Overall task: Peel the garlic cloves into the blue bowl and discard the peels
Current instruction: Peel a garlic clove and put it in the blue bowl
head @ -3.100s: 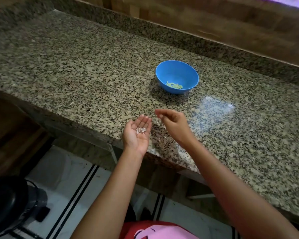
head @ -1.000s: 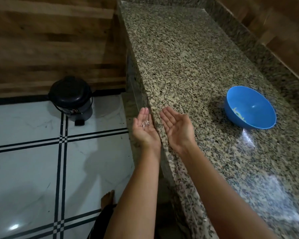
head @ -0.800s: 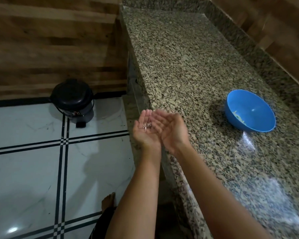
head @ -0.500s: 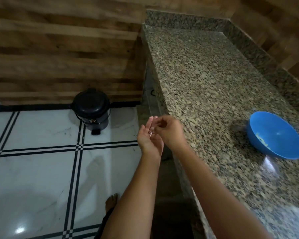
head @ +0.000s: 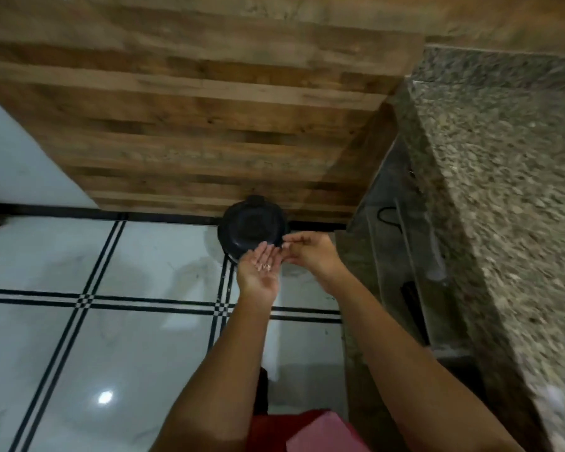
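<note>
Pale, papery garlic peels (head: 264, 265) are lying in a small cluster in the hollow of my left hand (head: 258, 272), near the base of the fingers. I am holding that hand palm up, flat and relaxed, with the fingers straight and close together. They are pointing away from me toward the black bin (head: 248, 223), whose top is showing just beyond my fingertips. My left forearm is reaching forward from the bottom of the view, over the white tiled floor (head: 79, 353).

My right hand (head: 312, 256) is hovering just beside the left one, on its right, with the back turned up. Its fingers are gathered and pointing left toward my left fingertips. The tips are blurred, so I cannot tell whether they are pinching a scrap or touching the left hand. My right forearm is running alongside the granite counter (head: 503, 223).

Each peel is too small to show which way it is pointing. The cluster itself is spreading roughly across the palm.
</note>
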